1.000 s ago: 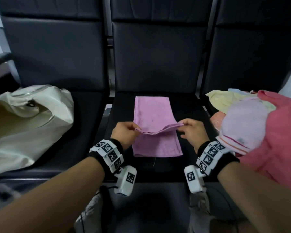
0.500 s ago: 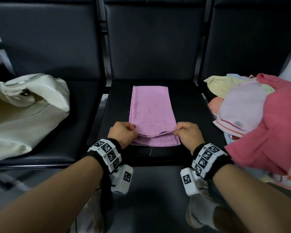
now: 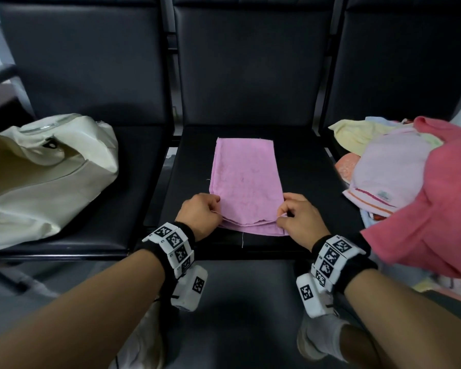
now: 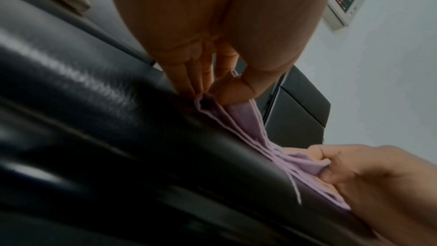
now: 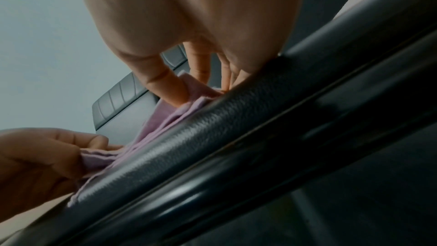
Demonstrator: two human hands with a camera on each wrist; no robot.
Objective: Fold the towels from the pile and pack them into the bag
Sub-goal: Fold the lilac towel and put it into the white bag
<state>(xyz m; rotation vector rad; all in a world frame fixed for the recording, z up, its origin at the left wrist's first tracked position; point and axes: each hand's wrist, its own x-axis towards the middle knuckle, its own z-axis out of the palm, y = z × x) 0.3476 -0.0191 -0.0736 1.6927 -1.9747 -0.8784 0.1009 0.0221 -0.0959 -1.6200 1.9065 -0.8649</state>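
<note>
Pink terry towel lies folded along the black middle seat — left hand and right hand each pinch its near-edge corners, fingers clamped on cloth.

Both forearms reach fwd, roughly parallel, wrists w/ marker bands. Left grip and right grip knuckles up, fingers curled, thumb vs fingers pinching the pink towel at its near corners.

A waiting area: a row of joined black padded seats against a plain wall
</note>
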